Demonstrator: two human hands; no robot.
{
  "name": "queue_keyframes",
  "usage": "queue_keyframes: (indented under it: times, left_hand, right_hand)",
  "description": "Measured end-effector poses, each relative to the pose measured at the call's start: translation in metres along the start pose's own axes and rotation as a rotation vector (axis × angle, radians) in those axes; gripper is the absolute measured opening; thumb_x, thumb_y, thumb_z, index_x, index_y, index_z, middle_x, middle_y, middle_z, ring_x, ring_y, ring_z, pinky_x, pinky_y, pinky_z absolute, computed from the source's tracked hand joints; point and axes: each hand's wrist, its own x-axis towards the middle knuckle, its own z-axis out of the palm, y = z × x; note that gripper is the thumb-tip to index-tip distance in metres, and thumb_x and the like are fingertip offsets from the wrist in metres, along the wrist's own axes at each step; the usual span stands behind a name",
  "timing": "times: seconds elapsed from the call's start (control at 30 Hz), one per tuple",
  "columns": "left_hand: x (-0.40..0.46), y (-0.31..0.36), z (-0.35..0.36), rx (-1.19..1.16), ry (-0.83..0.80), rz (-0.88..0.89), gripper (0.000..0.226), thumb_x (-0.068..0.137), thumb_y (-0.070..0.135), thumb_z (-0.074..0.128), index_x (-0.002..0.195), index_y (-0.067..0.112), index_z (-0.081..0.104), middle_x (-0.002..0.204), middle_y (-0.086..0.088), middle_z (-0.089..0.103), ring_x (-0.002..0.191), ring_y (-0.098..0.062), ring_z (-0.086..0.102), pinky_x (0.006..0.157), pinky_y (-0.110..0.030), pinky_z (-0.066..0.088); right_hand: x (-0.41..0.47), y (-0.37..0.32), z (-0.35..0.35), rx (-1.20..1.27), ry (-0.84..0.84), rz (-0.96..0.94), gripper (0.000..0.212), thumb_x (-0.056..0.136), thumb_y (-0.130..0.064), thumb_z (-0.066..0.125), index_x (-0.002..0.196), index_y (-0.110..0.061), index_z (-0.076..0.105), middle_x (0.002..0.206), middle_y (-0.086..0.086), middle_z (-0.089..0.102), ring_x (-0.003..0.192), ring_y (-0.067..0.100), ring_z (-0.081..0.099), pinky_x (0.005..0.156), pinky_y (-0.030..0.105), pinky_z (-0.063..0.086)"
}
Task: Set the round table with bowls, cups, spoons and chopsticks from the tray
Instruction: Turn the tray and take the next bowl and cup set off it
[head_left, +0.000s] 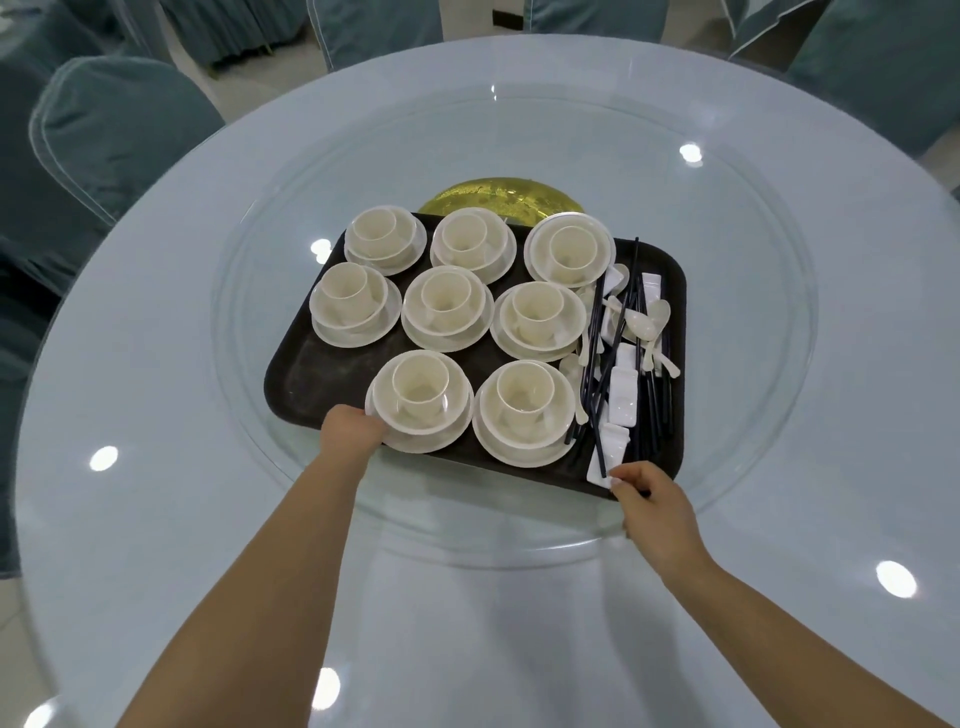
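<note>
We see the dark tray (311, 374) on the round counter's (156, 519) glass turntable. Our left grip (350, 431) curls on the nearest stacked bowl set (420, 400); our right grip (649, 501) pinches the chopsticks (597, 415) by a white rest (597, 470).

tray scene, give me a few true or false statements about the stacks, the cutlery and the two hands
1. Eight cup-and-bowl stacks stand on the tray. True.
2. The left hand is at the near-left stack. True.
3. The chopsticks lie on the tray's left side. False: they lie on its right side, among the spoons.
4. The right hand is lifting a cup. False: it is at the tray's near-right corner, by a white rest.
5. Bowls are already set out on the round table. False: all are on the tray.
</note>
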Motion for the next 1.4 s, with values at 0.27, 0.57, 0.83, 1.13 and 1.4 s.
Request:
queue_keyframes:
  times: [0.27,0.57,0.83,1.13,1.4]
  left_hand:
    - [-0.035,-0.028,-0.031,-0.084,0.068,0.08,0.018,0.081,0.005,0.051,0.063,0.006,0.048,0.061,-0.007,0.037,0.059,-0.02,0.029,0.055,-0.03,0.027]
    - [-0.113,-0.131,-0.053,-0.197,0.009,-0.088,0.013,0.075,-0.003,0.053,0.081,-0.009,0.062,0.072,-0.01,0.058,0.066,-0.023,0.048,0.063,-0.035,0.041]
    - [-0.161,-0.206,-0.056,-0.191,-0.037,-0.195,0.022,0.068,0.023,0.055,0.079,0.005,0.062,0.075,-0.004,0.065,0.07,-0.02,0.056,0.066,-0.033,0.046]
    - [-0.162,-0.236,-0.073,-0.178,0.016,-0.219,0.009,0.09,0.014,0.054,0.092,0.016,0.063,0.087,0.001,0.064,0.086,-0.022,0.061,0.077,-0.034,0.049]
    - [-0.166,-0.236,-0.087,-0.403,0.075,-0.175,0.033,0.093,0.006,0.044,0.079,0.034,0.054,0.081,0.018,0.056,0.079,-0.008,0.053,0.07,-0.022,0.042]
  right_hand:
    - [-0.028,-0.016,0.018,0.04,-0.03,-0.018,0.016,0.094,-0.017,0.054,0.09,-0.031,0.062,0.083,0.003,0.064,0.058,0.016,0.054,0.059,0.033,0.049]
    - [-0.094,-0.023,0.089,-0.056,-0.394,0.043,0.019,0.099,-0.017,0.047,0.105,-0.03,0.06,0.098,-0.003,0.066,0.056,0.011,0.061,0.055,0.022,0.051]
    - [-0.139,-0.008,0.143,-0.058,-0.614,0.288,0.023,0.104,-0.026,0.036,0.12,-0.017,0.05,0.113,0.014,0.06,0.072,0.026,0.066,0.072,0.036,0.058]
    - [-0.161,-0.017,0.174,-0.116,-0.679,0.302,0.024,0.102,-0.026,0.041,0.115,-0.012,0.055,0.114,0.019,0.061,0.068,0.025,0.063,0.063,0.03,0.053]
    - [-0.163,-0.021,0.183,-0.21,-0.763,0.286,0.034,0.099,-0.033,0.048,0.132,-0.025,0.045,0.109,0.002,0.062,0.076,0.021,0.068,0.072,0.029,0.056]
